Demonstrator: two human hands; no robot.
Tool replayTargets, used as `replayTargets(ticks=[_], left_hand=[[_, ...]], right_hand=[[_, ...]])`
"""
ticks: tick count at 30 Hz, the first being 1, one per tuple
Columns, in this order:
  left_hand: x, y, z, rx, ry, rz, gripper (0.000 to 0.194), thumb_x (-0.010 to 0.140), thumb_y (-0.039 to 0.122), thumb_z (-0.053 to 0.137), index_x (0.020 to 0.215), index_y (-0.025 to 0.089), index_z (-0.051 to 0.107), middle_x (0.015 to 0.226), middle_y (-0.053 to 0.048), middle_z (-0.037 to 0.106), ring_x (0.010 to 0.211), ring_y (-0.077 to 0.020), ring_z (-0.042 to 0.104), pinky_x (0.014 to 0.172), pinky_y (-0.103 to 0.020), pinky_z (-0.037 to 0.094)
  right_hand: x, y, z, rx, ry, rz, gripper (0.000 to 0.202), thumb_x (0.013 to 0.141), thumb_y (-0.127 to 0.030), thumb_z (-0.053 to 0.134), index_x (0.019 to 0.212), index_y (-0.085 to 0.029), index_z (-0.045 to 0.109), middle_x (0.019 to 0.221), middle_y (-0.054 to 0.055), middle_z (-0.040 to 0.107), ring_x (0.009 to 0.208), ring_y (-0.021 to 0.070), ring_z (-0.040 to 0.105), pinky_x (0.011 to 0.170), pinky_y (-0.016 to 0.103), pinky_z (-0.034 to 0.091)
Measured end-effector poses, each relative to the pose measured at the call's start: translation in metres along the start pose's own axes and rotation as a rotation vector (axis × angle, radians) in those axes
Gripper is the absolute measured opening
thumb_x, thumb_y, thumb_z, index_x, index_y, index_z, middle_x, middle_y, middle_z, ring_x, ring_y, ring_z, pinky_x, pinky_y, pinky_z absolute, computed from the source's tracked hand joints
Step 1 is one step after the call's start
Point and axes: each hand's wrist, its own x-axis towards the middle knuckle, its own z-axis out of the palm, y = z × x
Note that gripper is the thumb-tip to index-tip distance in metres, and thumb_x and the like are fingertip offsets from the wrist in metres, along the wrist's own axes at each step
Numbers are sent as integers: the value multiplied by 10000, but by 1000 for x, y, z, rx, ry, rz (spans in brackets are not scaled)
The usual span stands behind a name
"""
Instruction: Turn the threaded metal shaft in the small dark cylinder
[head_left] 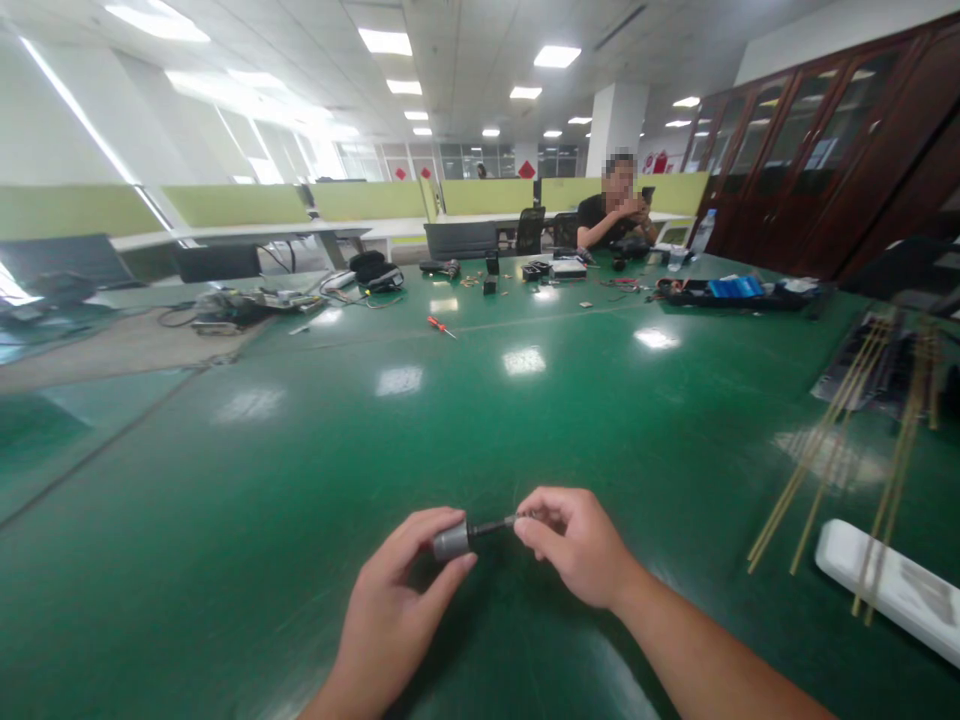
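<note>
Just above the table's near part, my left hand (409, 585) grips a small silver-grey cylinder (451, 543) between thumb and fingers. A thin dark rod (491, 526) sticks out of the cylinder's right end and points towards my right hand (574, 540). The thumb and fingers of that hand pinch the rod's far end, where a small metallic piece partly shows. My fingers hide the rod's tip, and I cannot tell whether the rod is fixed in the cylinder.
The green table (300, 480) spreads around my hands. An orange-handled screwdriver (441, 326) lies ahead. Thin yellowish sticks (817, 460) and a white case (885, 590) are at the right. Electronics (240, 305), a black tray (735, 295) and a bottle (703, 235) stand farther off. Another person (611, 215) sits across.
</note>
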Motion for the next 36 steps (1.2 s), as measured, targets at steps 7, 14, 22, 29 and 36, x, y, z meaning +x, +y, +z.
replayTargets(ticks=[7,14,22,29,36], left_hand=[[-1,-2,-1,0,-1,0,293,864,403,724,1132,301,669,1153,-12,677,1072,-211,645,1004,-345,493],[-1,-3,0,-5,4,3,292,862,400,723,1132,304,669,1160,-9,674,1076,-211,644,1007,-341,490],[0,-3,0,1,9,-10,293,856,414,723,1123,302,677,1159,-18,678,1081,-228,644,1020,-377,487],[1,-3,0,-8,16,-6,297,850,417,727,1118,299,679,1151,-18,681,1065,-225,650,1006,-367,497],[-1,-6,-1,-2,12,-13,301,853,420,728,1125,302,676,1162,-17,675,1079,-225,644,1015,-371,489]], right_hand=[[0,2,0,4,5,-3,170,831,-299,632,794,-140,681,607,-12,574,549,122,522,537,243,379],[0,5,0,4,8,-10,170,829,-299,628,793,-143,682,610,-8,574,551,132,526,538,254,375],[0,2,-1,8,22,-12,167,825,-294,631,779,-142,683,596,-10,568,544,131,514,534,255,373],[0,1,-1,1,24,-10,162,823,-288,630,782,-142,686,598,-10,576,543,129,519,533,252,375],[1,4,-2,4,24,-9,158,825,-288,636,798,-141,689,605,-8,584,550,134,532,536,253,382]])
